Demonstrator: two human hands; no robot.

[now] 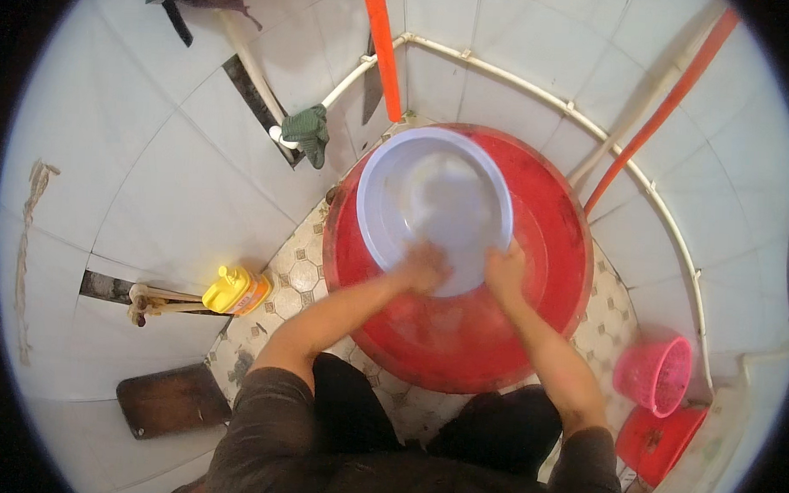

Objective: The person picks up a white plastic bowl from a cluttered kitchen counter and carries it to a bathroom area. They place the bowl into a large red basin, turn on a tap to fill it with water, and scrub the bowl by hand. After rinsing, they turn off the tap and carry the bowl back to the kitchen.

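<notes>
A round pale-blue plastic basin (377, 227) is over the far-left part of a large red plastic tub (443, 343). My right hand (506, 271) grips the basin's rim at the near right. Motion blurs my left hand (428, 266), which reaches over the near rim to the basin's inner side; its fingers and anything in them cannot be made out. A blurred shadow and bright glare cover the basin's bottom, so I cannot tell how much water is inside. The tub rests on a patterned tile floor (302, 276) in front of my knees.
Left of the tub stands a yellow plastic jug (236, 292), with a dark board (174, 402) nearer me. A green cloth (307, 132) hangs on a white wall pipe (518, 67). An orange pole (660, 112) leans at right, above a pink basket (654, 374) and a red container (661, 445).
</notes>
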